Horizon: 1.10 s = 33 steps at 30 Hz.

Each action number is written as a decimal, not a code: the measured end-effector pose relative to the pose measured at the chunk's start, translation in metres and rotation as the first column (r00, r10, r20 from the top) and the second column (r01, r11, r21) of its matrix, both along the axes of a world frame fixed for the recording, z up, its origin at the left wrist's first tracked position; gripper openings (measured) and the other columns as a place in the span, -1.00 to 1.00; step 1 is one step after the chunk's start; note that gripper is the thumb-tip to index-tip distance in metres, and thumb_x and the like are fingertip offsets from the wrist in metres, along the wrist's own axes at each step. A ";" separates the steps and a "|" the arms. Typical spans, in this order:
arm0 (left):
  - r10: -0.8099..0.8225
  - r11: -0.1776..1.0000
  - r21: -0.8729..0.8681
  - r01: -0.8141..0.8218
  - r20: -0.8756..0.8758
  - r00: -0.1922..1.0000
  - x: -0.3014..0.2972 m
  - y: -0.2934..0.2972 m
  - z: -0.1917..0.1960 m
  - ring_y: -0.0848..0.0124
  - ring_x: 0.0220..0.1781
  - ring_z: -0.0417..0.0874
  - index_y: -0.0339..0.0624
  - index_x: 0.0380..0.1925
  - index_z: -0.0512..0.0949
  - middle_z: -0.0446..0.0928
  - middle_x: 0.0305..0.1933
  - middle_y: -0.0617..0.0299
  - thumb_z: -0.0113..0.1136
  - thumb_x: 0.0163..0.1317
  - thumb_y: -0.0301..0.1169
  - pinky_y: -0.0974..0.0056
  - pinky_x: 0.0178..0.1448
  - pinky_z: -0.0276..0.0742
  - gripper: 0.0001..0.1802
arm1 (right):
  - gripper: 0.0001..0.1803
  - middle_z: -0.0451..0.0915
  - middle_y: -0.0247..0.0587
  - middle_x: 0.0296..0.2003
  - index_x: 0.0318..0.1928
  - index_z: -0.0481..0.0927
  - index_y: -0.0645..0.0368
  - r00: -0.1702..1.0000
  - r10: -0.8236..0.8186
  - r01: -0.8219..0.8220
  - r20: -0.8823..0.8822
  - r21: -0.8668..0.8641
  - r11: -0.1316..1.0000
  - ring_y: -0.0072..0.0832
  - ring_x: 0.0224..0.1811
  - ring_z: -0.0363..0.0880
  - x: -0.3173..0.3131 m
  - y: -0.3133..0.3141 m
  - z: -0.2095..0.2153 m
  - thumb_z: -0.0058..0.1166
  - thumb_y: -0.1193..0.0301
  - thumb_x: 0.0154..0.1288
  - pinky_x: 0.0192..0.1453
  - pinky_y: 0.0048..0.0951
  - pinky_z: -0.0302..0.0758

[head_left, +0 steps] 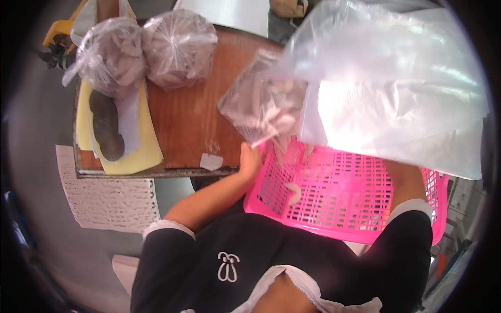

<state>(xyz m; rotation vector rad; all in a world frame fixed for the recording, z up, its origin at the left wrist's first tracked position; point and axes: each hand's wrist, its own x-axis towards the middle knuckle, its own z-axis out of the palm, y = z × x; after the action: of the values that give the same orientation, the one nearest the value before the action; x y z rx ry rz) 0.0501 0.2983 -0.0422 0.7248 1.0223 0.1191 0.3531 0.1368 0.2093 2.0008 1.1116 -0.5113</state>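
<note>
My left hand (pixel 250 159) is closed on the edge of a clear plastic bag (pixel 255 99) with pale, pinkish-beige pieces inside. Several of those pieces show at the bag's lower edge, over the rim of a pink plastic basket (pixel 313 227). A single curved pale piece (pixel 294 193) lies inside the basket at its left. My right forearm reaches across the basket's right part, and the hand itself is hidden under a large translucent plastic sheet or bag (pixel 386 99). What that hand touches does not show.
On the brown wooden table (pixel 182 122), two tied clear bags, one left (pixel 117 55) and one right (pixel 180 47), hold similar pieces. A dark, wavy-edged object (pixel 106 125) rests on yellow and white papers (pixel 138 151). Nearby are a small white tag (pixel 211 161) and a handwritten sheet (pixel 112 201).
</note>
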 end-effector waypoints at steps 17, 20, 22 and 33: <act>-0.233 0.912 0.366 0.187 0.084 0.969 -0.002 -0.007 -0.011 0.51 -0.33 0.43 -0.28 -0.19 0.35 0.40 -0.31 0.25 -0.05 0.24 -0.42 0.29 -0.43 0.37 -0.81 | -0.68 0.55 0.02 -0.24 -0.17 0.52 0.19 1.000 0.012 -0.012 -0.001 -0.058 0.998 -0.17 -0.13 0.52 0.021 0.051 -0.047 -0.09 0.24 0.17 -0.02 -0.23 0.41; 0.178 0.961 -0.245 -0.128 0.194 0.965 -0.004 -0.004 -0.006 0.45 -0.31 0.43 -0.26 -0.18 0.30 0.40 -0.29 0.19 -0.02 0.23 -0.37 0.27 -0.42 0.39 -0.77 | -0.68 0.55 0.02 -0.23 -0.17 0.52 0.19 1.000 -0.008 0.008 -0.005 -0.020 1.000 -0.17 -0.13 0.52 0.019 0.045 -0.050 -0.09 0.24 0.17 -0.02 -0.23 0.41; -0.057 0.996 0.076 0.055 0.026 0.998 0.000 0.008 0.002 0.42 -0.40 0.46 -0.35 -0.22 0.27 0.41 -0.35 0.14 -0.09 0.23 -0.39 0.24 -0.36 0.44 -0.77 | -0.68 0.55 0.02 -0.23 -0.17 0.52 0.19 1.000 -0.022 0.022 -0.018 -0.032 0.999 -0.18 -0.12 0.52 0.021 0.048 -0.050 -0.09 0.24 0.17 -0.01 -0.23 0.41; -0.060 0.997 0.056 0.056 0.074 0.995 -0.017 0.033 0.010 0.36 -0.38 0.50 -0.27 -0.19 0.28 0.44 -0.31 0.07 -0.20 0.20 -0.55 0.28 -0.35 0.47 -0.83 | -0.67 0.55 0.01 -0.22 -0.16 0.52 0.19 0.998 -0.034 0.034 -0.052 0.004 0.999 -0.19 -0.11 0.52 0.023 0.058 -0.057 -0.08 0.24 0.16 0.00 -0.24 0.41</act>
<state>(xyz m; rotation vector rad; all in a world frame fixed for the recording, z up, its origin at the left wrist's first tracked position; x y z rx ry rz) 0.0329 0.3315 -0.0319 0.7927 0.9276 0.1234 0.3759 0.1947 0.1519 2.0240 1.1124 -0.5815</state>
